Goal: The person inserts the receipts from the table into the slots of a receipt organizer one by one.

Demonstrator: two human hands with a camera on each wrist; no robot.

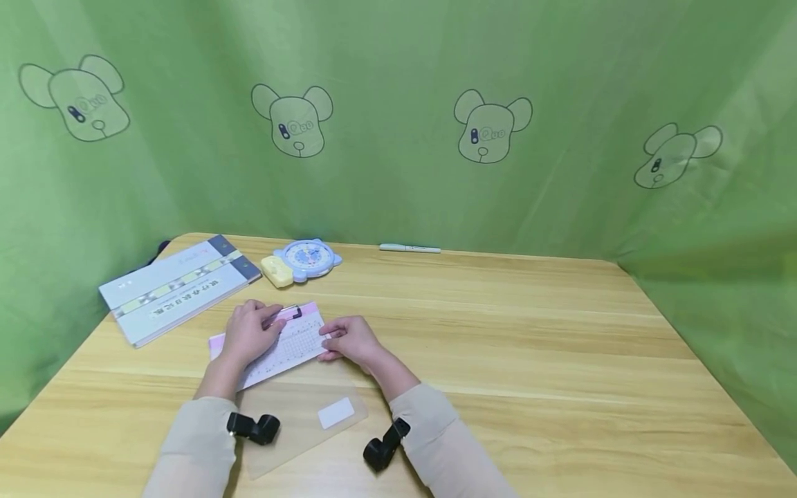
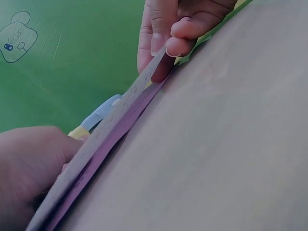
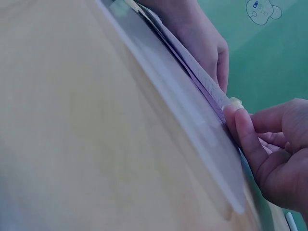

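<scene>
A stack of printed forms [image 1: 297, 346] with a pink sheet beneath lies tilted across a translucent plastic folder [image 1: 286, 415] that bears a white label. At the upper edge of the stack is a metal clip with a black end [image 1: 289, 313]. My left hand [image 1: 252, 330] lies over the forms, its thumb and fingers pinching around the clip. My right hand [image 1: 352, 340] pinches the right edge of the forms between thumb and fingers. In the right wrist view the forms [image 3: 204, 79] stand raised at a slant above the folder's edge [image 3: 180, 113].
A grey-blue hardcover book [image 1: 187, 287] lies at the left. Beside it, toward the back, is a light-blue clock-faced toy [image 1: 308, 257] with a yellow block [image 1: 277, 272]. A pale pen [image 1: 409, 248] rests along the back edge of the wooden table [image 1: 529, 360]. Green curtain [image 1: 398, 173] surrounds the table.
</scene>
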